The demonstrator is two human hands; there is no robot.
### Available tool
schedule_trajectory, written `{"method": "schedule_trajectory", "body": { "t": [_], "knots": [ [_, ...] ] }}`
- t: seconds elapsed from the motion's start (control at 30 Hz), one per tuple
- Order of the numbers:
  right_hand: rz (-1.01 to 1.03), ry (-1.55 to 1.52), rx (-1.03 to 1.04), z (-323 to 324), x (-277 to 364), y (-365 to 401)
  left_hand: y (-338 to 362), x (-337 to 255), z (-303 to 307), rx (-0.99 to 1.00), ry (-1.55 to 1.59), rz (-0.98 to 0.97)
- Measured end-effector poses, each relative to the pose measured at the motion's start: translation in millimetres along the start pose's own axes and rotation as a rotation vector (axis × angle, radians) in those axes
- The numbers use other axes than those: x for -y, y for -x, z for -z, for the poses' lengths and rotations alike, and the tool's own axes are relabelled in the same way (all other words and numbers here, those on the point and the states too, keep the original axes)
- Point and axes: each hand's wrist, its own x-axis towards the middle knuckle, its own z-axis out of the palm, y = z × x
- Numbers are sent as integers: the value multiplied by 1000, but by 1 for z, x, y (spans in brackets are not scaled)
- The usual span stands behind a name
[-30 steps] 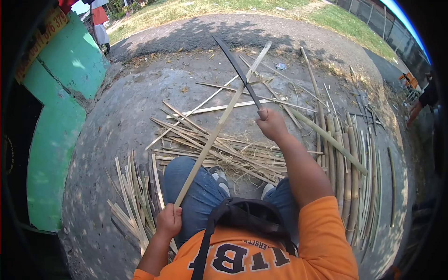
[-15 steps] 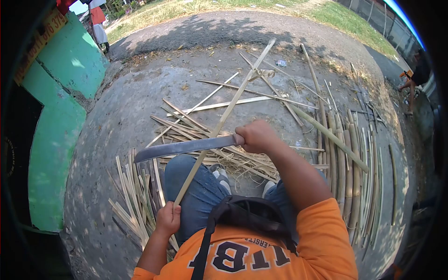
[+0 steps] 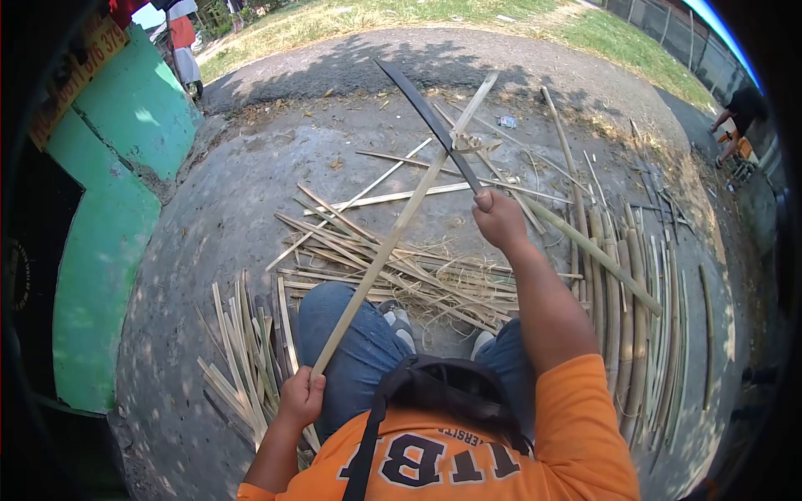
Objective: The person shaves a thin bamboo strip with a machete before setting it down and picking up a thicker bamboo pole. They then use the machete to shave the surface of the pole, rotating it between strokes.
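My left hand (image 3: pixel 301 397) is closed round the near end of a long bamboo strip (image 3: pixel 387 247), which slants up and away to the right. In my right hand (image 3: pixel 499 219) is the handle of a machete (image 3: pixel 422 108), its dark blade pointing up and to the left. The blade crosses the strip near its far part, right beside a bundle of curled shavings (image 3: pixel 473 144). Under that part of the strip, a thick bamboo pole (image 3: pixel 593 244) runs down to the right. A pile of split bamboo strips (image 3: pixel 359 242) lies on the ground beyond my knees.
More split strips (image 3: pixel 238 351) stand in a bunch at my left. Several bamboo poles (image 3: pixel 614 292) lie side by side at my right. A green wall (image 3: pixel 109 250) borders the left, and a person (image 3: pixel 742 117) is at the far right.
The machete has moved away from me along the strip to the shavings, and its blade has swung from pointing left to pointing up and left. My left hand stays in place.
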Motion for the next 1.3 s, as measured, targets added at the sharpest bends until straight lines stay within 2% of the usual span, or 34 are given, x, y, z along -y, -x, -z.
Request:
{"method": "schedule_trajectory", "body": {
  "t": [0.07, 0.17, 0.27, 0.4, 0.5, 0.6, 0.63, 0.73, 0.77, 0.9, 1.03, 1.13, 1.3],
  "knots": [
    [29, -9, 18, 9, 4, 0, 3, -5, 9, 34, -42, 61],
    [113, -20, 24, 16, 10, 4, 7, -18, 26, -2, -269, 163],
    [113, -74, 37, 19, 23, 10, -9, -23, 34, -190, -344, -64],
    [166, -98, 39, 17, 36, 18, -60, -68, 7, -316, -106, -227],
    [184, -20, 90, 19, 44, 23, -92, -100, -13, -194, 58, -202],
    [274, 52, 38, 20, 51, 34, -116, -98, -18, -45, 78, -116],
    [337, 85, 18, 22, 50, 35, -119, -95, -24, -112, 219, -157],
    [537, 260, 24, 34, 54, 35, -122, -94, -12, 46, 214, 20],
    [585, 276, 55, 31, 55, 32, -120, -93, -13, 9, 209, -36],
    [726, 355, 181, 13, 59, 45, -121, -87, -16, -7, 143, -22],
    [677, 364, 155, 7, 58, 39, -132, -86, -11, -6, 176, -27],
    [341, 344, 125, 11, 40, 23, -128, -97, -6, -6, 100, -38],
    [351, 414, 198, 16, 46, 33, -139, -90, -11, 26, 72, -60]
  ]
}}
